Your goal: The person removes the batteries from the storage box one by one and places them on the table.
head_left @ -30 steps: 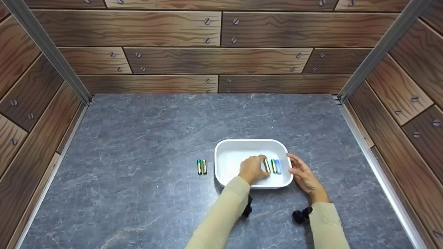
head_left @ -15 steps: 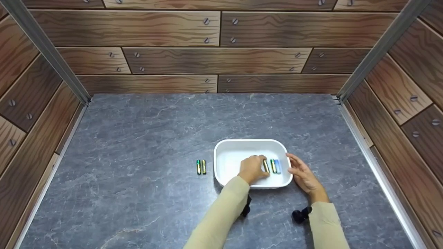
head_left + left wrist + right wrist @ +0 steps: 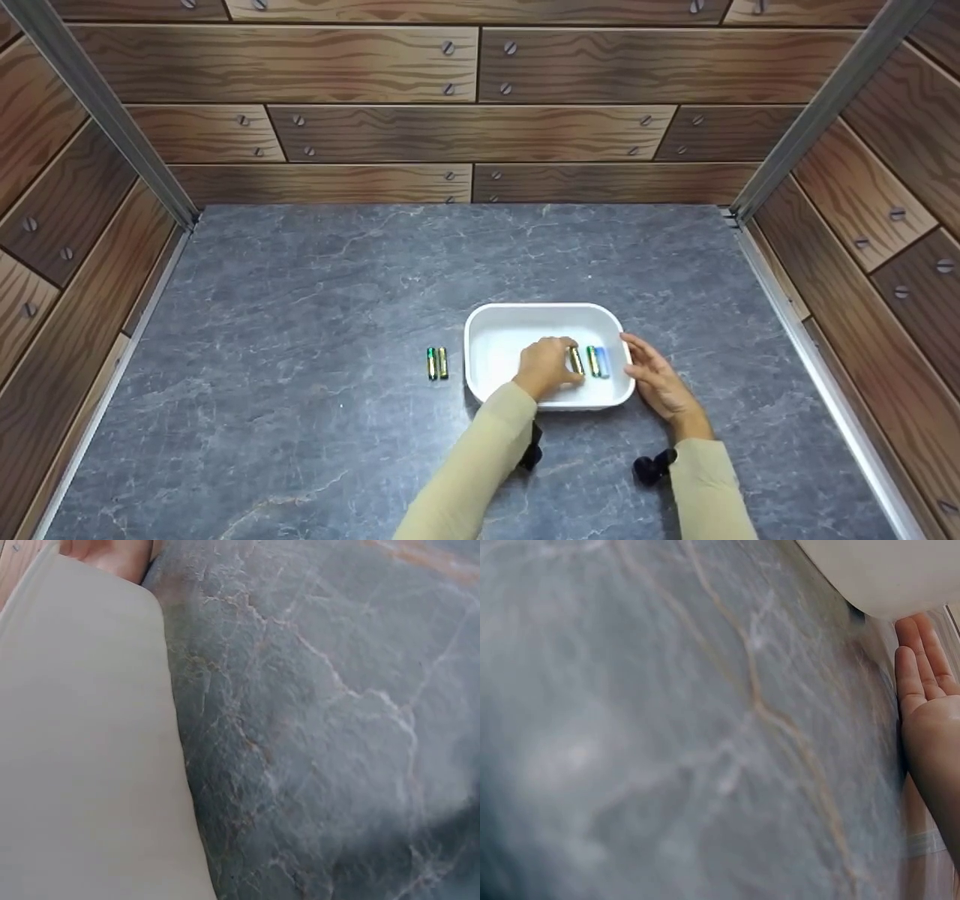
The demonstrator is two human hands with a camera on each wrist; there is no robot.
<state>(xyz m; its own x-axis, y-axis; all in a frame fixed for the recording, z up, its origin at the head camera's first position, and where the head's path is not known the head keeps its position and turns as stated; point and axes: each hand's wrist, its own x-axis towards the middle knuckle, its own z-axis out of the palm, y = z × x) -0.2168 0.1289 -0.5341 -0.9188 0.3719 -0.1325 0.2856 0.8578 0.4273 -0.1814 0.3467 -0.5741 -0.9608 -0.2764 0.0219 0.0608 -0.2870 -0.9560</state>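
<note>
A white plastic bin (image 3: 480, 375) stands on the grey marbled table. My left hand (image 3: 544, 366) reaches inside it and pinches a gold AA battery (image 3: 576, 360) end to end, between thumb and forefinger. Just right of that lie a green-and-gold battery (image 3: 593, 361) and a pale blue battery (image 3: 604, 361), side by side. At the bin's right wall my right hand (image 3: 661, 381) rests its fingertips, fingers mostly straight. In the right wrist view those extended fingers (image 3: 911, 679) reach the underside of the bin's rim (image 3: 900, 585). The left wrist view shows mainly the sleeve (image 3: 90, 735).
Left of the bin, a green-topped battery (image 3: 431, 364) and a gold battery (image 3: 442, 363) lie parallel on the table (image 3: 300, 315). Wood-patterned walls (image 3: 375, 64) enclose the back and both sides. Black wrist cameras (image 3: 652, 469) hang beside the sleeves.
My left hand shifts very slightly left, the gold battery with it. The right hand, the bin and the other batteries keep their places.
</note>
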